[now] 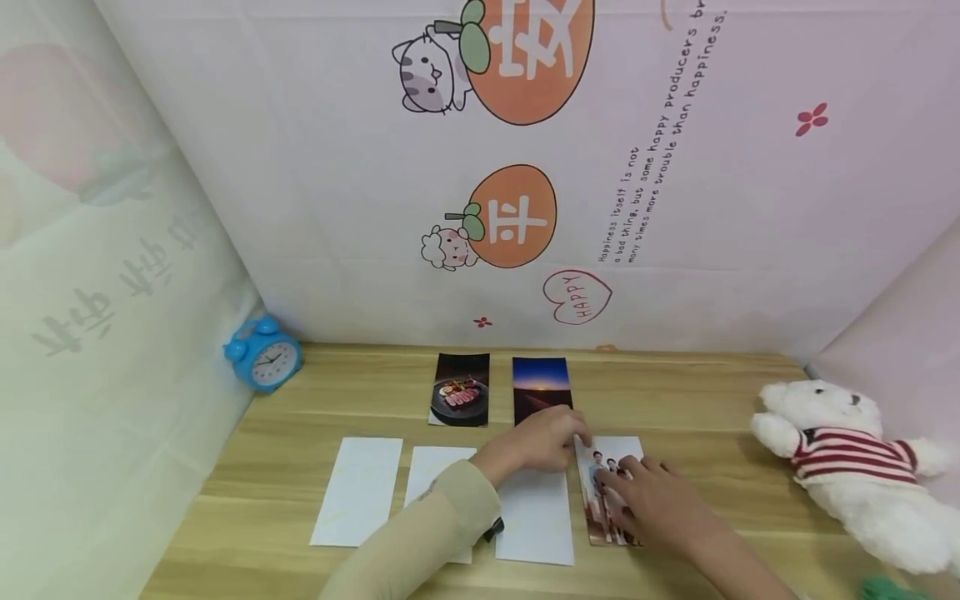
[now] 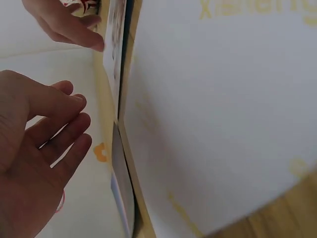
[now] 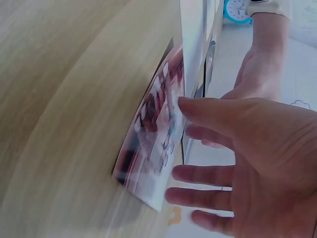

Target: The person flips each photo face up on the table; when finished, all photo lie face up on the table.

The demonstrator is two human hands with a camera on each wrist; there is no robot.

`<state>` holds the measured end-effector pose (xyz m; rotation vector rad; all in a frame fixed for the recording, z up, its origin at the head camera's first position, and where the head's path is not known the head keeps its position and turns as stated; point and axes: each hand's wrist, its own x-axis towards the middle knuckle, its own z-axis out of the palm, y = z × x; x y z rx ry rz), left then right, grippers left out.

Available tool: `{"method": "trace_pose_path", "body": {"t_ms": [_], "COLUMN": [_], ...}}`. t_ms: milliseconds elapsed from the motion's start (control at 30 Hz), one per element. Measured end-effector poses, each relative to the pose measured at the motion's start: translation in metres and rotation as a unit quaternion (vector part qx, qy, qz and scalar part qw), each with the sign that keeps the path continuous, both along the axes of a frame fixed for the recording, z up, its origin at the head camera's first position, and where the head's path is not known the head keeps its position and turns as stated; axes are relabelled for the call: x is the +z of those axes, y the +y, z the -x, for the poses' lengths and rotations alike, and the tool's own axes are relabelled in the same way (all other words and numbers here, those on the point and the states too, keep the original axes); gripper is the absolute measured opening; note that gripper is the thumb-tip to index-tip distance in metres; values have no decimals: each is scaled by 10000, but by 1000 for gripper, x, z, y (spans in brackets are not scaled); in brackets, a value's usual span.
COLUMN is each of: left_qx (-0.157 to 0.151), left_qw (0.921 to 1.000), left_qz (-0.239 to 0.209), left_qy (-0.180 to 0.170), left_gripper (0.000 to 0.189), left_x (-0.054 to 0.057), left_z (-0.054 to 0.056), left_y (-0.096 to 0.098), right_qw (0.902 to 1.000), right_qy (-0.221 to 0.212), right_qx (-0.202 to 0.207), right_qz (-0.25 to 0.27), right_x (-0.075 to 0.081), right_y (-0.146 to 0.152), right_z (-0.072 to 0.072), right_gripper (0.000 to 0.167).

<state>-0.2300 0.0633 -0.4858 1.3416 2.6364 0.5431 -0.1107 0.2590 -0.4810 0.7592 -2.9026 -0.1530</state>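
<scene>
A photo of several people (image 1: 600,521) lies face up on the table at the right end of a row of cards. My right hand (image 1: 663,504) is over its right side; in the right wrist view the fingers (image 3: 200,199) are spread and grip nothing. By the photo's top left corner is my left hand (image 1: 542,440), its fingers (image 2: 72,158) loosely bent with nothing between them; contact with the photo I cannot tell. Left of the photo lie three white cards, a near one (image 1: 534,521), a middle one (image 1: 442,460) partly under my left forearm, and a far-left one (image 1: 358,492).
Behind the row lie a steak photo (image 1: 460,392) and a sunset photo (image 1: 542,385), its lower part hidden by my left hand. A blue alarm clock (image 1: 266,357) stands at the back left. At the right is a white plush bear (image 1: 855,467). A printed cloth (image 1: 337,208) hangs behind the table.
</scene>
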Motion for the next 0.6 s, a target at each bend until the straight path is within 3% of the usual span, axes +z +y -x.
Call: {"method": "trace_pose_path", "body": {"t_ms": [100,333,433,600], "left_qx": [272,1136,1298,1398], "left_qw": [9994,9922,9902,9894], "left_qz": [-118,-122,-39,-79], "left_qy": [166,507,521,389], "left_gripper": [33,20,16,16], "left_x": [-2,-9,-10,-14], "left_z": [1,8,10,14], "left_y": [-10,-33,-41,-49], "right_qw": [9997,9978,9964,9960], "right_qy": [204,183,115,-241], "right_qx": [123,460,583,738], "right_qz": [23,452,611,436], "right_x": [1,-2,-6,-10], "right_y": [-7,-29,-35,-44], "right_z": [-1,-5,-6,-5], "right_gripper": [42,58,65,74]}}
